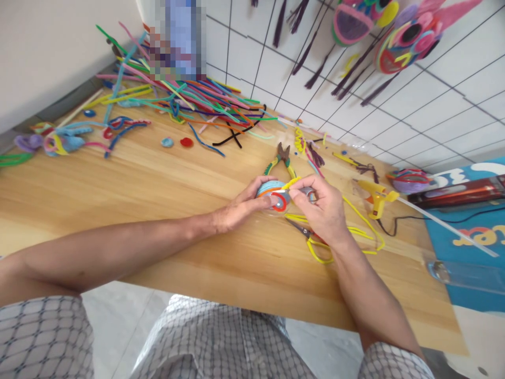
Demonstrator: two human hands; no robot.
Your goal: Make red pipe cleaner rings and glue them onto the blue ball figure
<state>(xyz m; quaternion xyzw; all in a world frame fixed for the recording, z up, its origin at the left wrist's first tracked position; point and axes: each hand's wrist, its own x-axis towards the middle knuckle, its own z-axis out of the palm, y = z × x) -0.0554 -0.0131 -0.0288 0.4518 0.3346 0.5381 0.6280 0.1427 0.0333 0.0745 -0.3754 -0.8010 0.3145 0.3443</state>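
Note:
My left hand (240, 208) and my right hand (321, 208) meet over the wooden table (158, 210), both closed on a small craft piece (276, 193) wound from light blue, orange, grey and red pipe cleaners. A yellow pipe cleaner (292, 182) runs off its top under my right fingers. Yellow-handled scissors (311, 239) lie under my right wrist. Pliers (281, 160) with green and yellow handles lie just beyond the piece.
A heap of coloured pipe cleaners (189, 100) covers the far left of the table. A yellow glue gun (376, 197) with its cord lies to the right, near a purple coiled piece (408, 179). Finished fuzzy figures (394, 31) hang on the tiled wall.

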